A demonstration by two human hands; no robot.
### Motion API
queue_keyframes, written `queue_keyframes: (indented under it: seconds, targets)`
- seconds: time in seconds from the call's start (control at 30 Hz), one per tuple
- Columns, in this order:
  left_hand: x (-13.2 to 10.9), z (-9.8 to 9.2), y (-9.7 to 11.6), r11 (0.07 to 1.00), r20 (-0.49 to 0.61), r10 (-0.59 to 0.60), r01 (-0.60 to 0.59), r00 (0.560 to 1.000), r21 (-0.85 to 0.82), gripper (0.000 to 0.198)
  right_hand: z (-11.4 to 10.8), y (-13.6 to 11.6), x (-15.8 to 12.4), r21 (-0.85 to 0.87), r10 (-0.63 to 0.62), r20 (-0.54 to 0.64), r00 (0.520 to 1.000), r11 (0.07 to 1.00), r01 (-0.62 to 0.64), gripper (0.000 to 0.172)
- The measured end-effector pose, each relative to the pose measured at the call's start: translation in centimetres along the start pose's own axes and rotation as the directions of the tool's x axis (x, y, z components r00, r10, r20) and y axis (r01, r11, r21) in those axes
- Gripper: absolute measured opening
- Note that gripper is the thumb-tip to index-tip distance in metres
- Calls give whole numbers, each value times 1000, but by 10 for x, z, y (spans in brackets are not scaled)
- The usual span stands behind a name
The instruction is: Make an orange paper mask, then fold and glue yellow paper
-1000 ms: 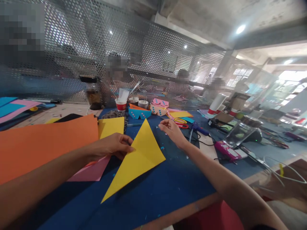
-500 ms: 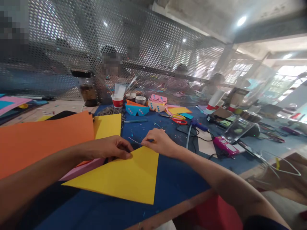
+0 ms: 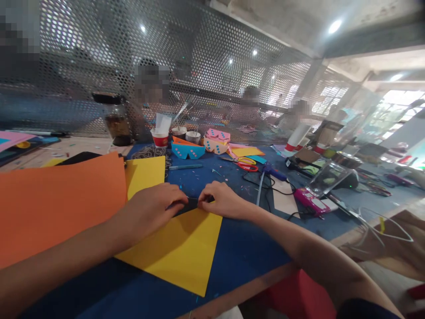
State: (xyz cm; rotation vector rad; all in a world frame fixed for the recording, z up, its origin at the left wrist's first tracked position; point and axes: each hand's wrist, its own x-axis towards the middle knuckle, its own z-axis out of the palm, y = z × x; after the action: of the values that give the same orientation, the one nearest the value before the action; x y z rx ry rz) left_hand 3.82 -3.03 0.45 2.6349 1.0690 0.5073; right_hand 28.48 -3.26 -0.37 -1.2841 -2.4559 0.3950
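A yellow sheet [image 3: 181, 248] lies aslant on the blue tabletop, its far edge by both hands. My left hand [image 3: 157, 201] reaches over the sheet's left part, thumb and fingers drawn together in a pinch. Just to the right, my right hand [image 3: 222, 199] is closed too, fingertips at the sheet's far edge. A thin line shows in the gap between the two sets of fingertips; what either hand pinches is too small to make out. An orange sheet [image 3: 63, 195] lies left of my left arm, over another yellow sheet [image 3: 146, 175].
Behind the hands are a blue pen [image 3: 186, 167], scissors [image 3: 245, 165], blue paper glasses [image 3: 187, 151] and a paper cup [image 3: 160, 138]. To the right are a glue gun [image 3: 275, 172] with a cord and a pink device [image 3: 312, 203]. A perforated metal screen [image 3: 199, 66] stands behind.
My left hand has come over the yellow sheet and turned back-up, fingertips higher. The sheet has swung slightly, its near corner shifting left and closer. My right hand has barely moved.
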Motion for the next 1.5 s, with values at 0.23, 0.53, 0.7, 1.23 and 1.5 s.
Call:
queue_keyframes:
  seconds: [0.23, 0.53, 0.7, 1.23, 1.5]
  targets:
    - [-11, 31, 10, 982, 30, 115, -118, 993, 145, 29, 7, -3, -1, -4, 30, -43, 999, 1000, -30, 6]
    - [-14, 33, 18, 939, -19, 216, -203, 976, 279, 28, 12, -12, 1, 11, 133, -70, 989, 991, -132, 5]
    - [-15, 36, 16, 926, -2, 240, -228, 971, 302, 28, 10, -11, 3, 30, 154, -27, 988, 988, -154, 6]
    - [-15, 39, 14, 908, 24, 256, -249, 966, 338, 31, 4, -2, 6, 167, 144, 42, 989, 975, -149, 14]
    - [-14, 39, 13, 914, -34, 262, -237, 964, 329, 30, -2, 3, 4, 203, 187, 83, 979, 959, -200, 19]
